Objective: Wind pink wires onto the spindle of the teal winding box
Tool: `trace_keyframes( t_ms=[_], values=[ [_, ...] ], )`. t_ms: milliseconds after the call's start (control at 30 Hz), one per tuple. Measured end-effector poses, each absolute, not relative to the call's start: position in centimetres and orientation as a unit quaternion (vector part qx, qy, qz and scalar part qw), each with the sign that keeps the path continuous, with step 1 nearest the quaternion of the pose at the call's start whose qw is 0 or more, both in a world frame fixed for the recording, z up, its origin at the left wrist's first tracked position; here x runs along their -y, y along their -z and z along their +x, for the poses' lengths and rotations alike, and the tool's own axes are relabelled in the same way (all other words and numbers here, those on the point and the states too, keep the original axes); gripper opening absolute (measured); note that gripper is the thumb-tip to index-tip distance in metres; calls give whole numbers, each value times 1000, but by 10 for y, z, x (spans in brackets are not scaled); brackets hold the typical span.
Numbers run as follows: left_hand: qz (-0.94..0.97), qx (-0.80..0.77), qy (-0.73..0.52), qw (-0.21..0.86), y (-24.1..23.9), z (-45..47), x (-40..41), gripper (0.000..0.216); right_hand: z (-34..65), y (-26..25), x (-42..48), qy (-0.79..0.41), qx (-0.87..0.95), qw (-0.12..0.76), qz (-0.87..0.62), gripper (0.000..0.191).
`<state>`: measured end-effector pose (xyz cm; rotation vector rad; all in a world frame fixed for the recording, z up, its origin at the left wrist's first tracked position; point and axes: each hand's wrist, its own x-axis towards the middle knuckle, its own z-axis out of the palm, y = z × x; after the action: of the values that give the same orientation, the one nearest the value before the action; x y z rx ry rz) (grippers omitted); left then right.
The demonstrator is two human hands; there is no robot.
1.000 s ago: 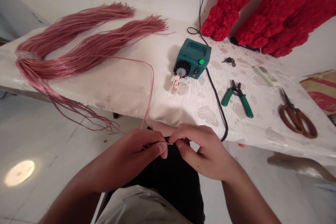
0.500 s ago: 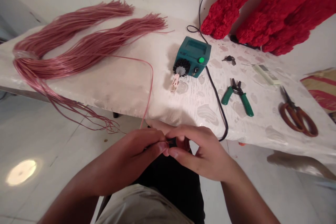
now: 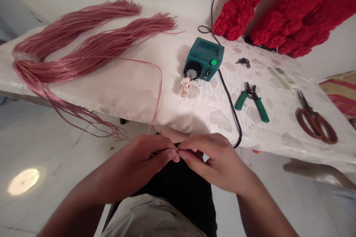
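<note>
Both hands work just below the front edge of the plastic-covered table [image 3: 111, 113], with open tiled floor [image 3: 55, 155] to the left and a dark-clothed lap [image 3: 178, 177] beneath. The left hand [image 3: 130, 166] and the right hand [image 3: 219, 164] meet at the fingertips, forearms angled inward, each in a narrow thumb-and-finger pinch on the end of a thin pink wire [image 3: 161, 81]. It rises over the edge to a long pink wire bundle [image 3: 91, 44]. Nearest on the table — a black cable [image 3: 233, 118] and green-handled wire strippers [image 3: 251, 102].
</note>
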<state>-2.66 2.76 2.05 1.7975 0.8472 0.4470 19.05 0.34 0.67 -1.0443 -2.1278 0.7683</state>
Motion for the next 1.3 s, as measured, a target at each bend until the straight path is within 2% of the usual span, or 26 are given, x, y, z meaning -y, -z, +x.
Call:
trace_keyframes(
  t_ms=[267, 367, 500, 833, 1300],
  values=[
    [755, -377, -163, 511, -14, -31, -26, 27, 201, -6, -5, -285, 790, 335, -428, 9],
    [747, -376, -163, 523, -12, -33, -25, 27, 201, -3, -2, -297, 768, 354, -443, 2],
    [727, -364, -178, 555, -12, -31, -26, 30, 191, 4, 4, -319, 741, 366, -464, 13],
    [750, -399, -184, 495, -12, -26, -22, 32, 164, 20, 14, -444, 571, 480, -497, 8],
    [760, -383, -208, 483, -8, -27, -21, 33, 161, 14, 12, -497, 541, 464, -495, 8]
  ],
)
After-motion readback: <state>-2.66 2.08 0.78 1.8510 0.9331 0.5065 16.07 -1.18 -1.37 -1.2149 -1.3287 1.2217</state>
